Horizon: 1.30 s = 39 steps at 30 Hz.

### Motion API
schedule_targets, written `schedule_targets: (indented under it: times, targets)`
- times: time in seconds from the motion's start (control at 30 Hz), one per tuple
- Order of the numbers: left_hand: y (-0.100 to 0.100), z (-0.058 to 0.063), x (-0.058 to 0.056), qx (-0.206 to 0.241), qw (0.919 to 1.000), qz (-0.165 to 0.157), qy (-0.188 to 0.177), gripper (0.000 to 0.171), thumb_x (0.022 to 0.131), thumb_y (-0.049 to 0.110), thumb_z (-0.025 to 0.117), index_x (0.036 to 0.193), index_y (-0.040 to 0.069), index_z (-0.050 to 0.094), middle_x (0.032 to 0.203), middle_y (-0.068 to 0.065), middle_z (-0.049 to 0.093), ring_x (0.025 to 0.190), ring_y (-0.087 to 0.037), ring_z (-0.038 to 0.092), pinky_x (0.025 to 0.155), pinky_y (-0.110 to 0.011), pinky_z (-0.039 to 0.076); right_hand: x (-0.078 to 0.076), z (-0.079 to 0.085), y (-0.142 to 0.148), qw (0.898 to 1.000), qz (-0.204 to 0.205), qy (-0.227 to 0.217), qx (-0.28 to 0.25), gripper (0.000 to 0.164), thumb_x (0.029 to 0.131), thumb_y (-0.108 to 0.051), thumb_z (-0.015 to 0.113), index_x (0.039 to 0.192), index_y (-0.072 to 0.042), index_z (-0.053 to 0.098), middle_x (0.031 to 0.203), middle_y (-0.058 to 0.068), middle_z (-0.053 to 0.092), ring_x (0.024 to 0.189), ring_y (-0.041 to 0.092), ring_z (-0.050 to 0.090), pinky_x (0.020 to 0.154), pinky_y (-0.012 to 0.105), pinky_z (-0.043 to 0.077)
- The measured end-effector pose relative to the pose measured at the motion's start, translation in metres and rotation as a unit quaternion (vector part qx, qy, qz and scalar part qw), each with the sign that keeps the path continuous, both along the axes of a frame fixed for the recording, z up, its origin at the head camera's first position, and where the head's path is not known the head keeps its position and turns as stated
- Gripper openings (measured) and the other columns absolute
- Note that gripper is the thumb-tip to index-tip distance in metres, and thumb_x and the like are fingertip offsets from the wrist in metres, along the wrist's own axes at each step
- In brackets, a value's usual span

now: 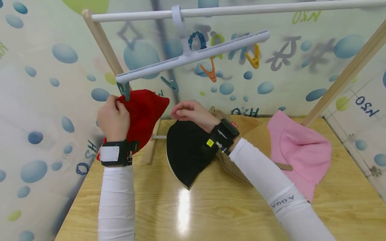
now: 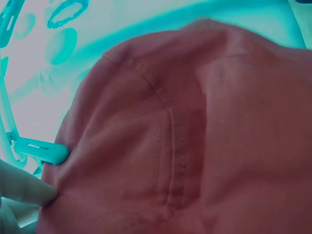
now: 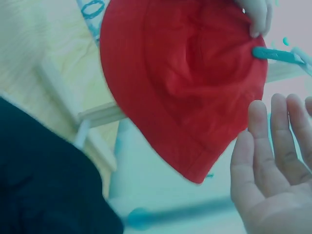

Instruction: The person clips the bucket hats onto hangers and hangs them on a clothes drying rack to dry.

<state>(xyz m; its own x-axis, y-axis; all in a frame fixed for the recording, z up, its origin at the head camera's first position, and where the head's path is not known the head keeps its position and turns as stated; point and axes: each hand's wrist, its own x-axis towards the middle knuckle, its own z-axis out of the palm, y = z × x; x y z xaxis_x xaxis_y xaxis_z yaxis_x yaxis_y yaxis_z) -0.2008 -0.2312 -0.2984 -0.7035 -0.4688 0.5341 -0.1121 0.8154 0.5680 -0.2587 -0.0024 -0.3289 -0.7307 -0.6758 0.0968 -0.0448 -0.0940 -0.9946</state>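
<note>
My left hand pinches the edge of a red bucket hat at the left. Right by those fingers, a teal clothespin hanging from the left end of a pale hanger bites the hat's edge; the left wrist view shows its tip on the cloth. My right hand is held above a black hat, apart from the red one. In the right wrist view its fingers look fairly straight, with nothing in them.
A second teal clothespin, an orange one and a yellow one dangle from the hanger. It hooks over a white rod on wooden posts. A tan hat and a pink hat lie on the wooden table.
</note>
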Motion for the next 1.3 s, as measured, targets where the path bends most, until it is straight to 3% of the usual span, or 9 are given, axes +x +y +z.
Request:
schedule_targets:
  times: [0.23,0.5,0.77,1.07,1.3]
  targets:
    - [-0.009,-0.005,0.002,0.013,0.9996,0.015,-0.020,0.034,0.096,0.021,0.036,0.105,-0.001,0.061,0.099,-0.025,0.067,0.086,-0.042,0.058,0.073,-0.055,0.048,0.021,-0.023,0.037,1.000,0.003,-0.015,-0.026,0.021,0.092,-0.005,0.047,0.107,0.008,0.054,0.101,0.007,0.062,0.099,0.024,0.059,0.095,0.040,0.045]
    - [-0.011,-0.011,0.006,0.025,0.9989,0.014,-0.036,0.034,0.095,0.019,0.037,0.104,-0.003,0.062,0.101,-0.025,0.066,0.091,-0.041,0.056,0.079,-0.054,0.047,0.040,-0.046,0.049,0.999,0.037,0.002,-0.014,0.023,0.092,-0.006,0.048,0.107,0.010,0.054,0.100,0.006,0.062,0.099,0.025,0.059,0.091,0.037,0.047]
    - [-0.006,-0.015,0.008,0.023,0.9990,0.015,-0.036,0.033,0.094,0.019,0.039,0.105,-0.003,0.061,0.098,-0.027,0.066,0.087,-0.042,0.056,0.075,-0.054,0.047,0.051,-0.056,0.056,0.998,0.057,0.033,0.008,0.020,0.091,-0.007,0.050,0.104,0.006,0.057,0.098,0.010,0.063,0.098,0.029,0.059,0.087,0.039,0.048]
    - [0.000,-0.013,0.010,0.024,0.9978,-0.001,-0.062,0.032,0.090,0.020,0.044,0.107,-0.003,0.060,0.102,-0.026,0.066,0.091,-0.041,0.056,0.077,-0.056,0.049,0.060,-0.065,0.063,0.998,0.051,0.036,0.025,0.019,0.092,-0.009,0.049,0.104,0.004,0.058,0.104,0.032,0.058,0.095,0.028,0.060,0.086,0.049,0.047]
    - [0.012,-0.019,0.014,-0.006,0.9977,-0.027,-0.062,0.028,0.090,0.020,0.047,0.103,-0.003,0.059,0.098,-0.024,0.068,0.086,-0.040,0.058,0.071,-0.054,0.049,0.069,-0.073,0.069,0.999,0.046,0.017,0.008,0.019,0.092,-0.007,0.048,0.104,0.004,0.058,0.103,0.026,0.060,0.095,0.027,0.062,0.082,0.035,0.050]
